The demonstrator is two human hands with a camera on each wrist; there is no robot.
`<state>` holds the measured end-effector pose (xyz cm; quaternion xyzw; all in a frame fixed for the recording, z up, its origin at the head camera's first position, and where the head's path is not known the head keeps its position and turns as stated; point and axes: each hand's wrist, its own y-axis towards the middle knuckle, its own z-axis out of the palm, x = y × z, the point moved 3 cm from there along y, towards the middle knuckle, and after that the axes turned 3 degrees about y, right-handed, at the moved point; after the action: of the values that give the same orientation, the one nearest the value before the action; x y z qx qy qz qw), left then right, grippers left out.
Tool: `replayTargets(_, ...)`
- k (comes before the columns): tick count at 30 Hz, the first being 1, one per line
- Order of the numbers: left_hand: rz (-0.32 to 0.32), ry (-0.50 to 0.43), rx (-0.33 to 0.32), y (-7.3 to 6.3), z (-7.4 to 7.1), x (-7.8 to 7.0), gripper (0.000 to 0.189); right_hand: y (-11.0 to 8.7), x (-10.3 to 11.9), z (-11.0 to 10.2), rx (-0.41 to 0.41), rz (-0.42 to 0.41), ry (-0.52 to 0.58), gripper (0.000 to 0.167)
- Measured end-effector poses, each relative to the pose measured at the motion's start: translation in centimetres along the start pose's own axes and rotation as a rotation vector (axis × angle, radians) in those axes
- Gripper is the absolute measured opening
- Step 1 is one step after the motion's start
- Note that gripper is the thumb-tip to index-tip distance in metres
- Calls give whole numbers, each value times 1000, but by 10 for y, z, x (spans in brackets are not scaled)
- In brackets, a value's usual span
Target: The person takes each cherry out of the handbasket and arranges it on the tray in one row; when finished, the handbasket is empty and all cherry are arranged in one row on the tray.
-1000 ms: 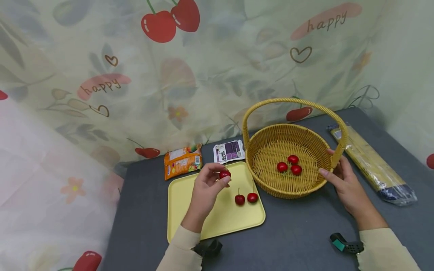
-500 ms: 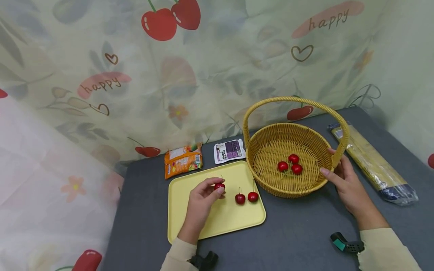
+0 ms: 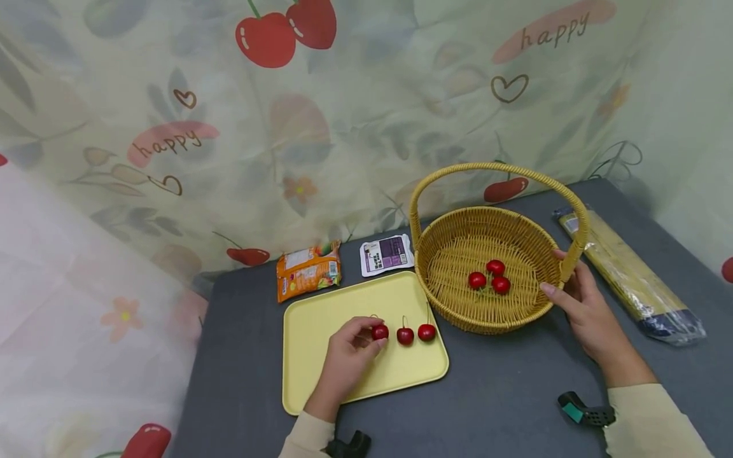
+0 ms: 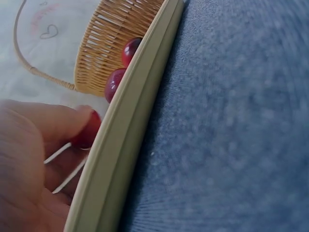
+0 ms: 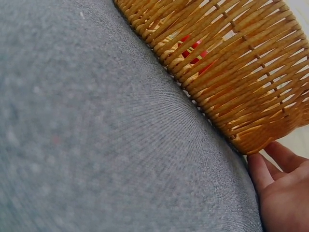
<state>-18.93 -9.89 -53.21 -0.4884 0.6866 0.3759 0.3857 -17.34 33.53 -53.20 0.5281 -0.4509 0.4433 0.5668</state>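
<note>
My left hand (image 3: 350, 356) pinches a red cherry (image 3: 380, 331) between thumb and fingers, low over the yellow tray (image 3: 309, 356). Just right of it, two more cherries with stems, one dark red (image 3: 404, 336) and one brighter (image 3: 426, 332), lie in a row on the tray. In the left wrist view the held cherry (image 4: 89, 130) shows behind the tray's edge (image 4: 120, 130); whether it touches the tray is unclear. With thumb inside and fingers outside, my right hand (image 3: 590, 315) holds the rim of the wicker basket (image 3: 452, 312) at the handle's right foot. Three cherries (image 3: 495, 277) lie in the basket.
Behind the tray lie an orange snack packet (image 3: 309, 273) and a white and purple packet (image 3: 387, 256). A long plastic-wrapped pack of yellow sticks (image 3: 630, 273) lies right of the basket. The basket's tall handle (image 3: 498, 166) arches above it. A printed cloth (image 3: 355, 127) hangs behind the table.
My left hand has moved down and stays pinching the cherry, first shifting left, then back right beside the two cherries on the tray. My right hand and the basket have stayed in place.
</note>
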Motion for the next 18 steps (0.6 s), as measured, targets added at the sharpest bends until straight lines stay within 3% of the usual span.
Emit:
replayTargets(9, 50, 144, 43, 0, 2, 0, 25, 0, 3, 0, -7, -16, 19, 71)
replayTargets(18, 58, 158, 53, -1, 2, 1, 24, 0, 1, 2, -8, -24, 53, 71)
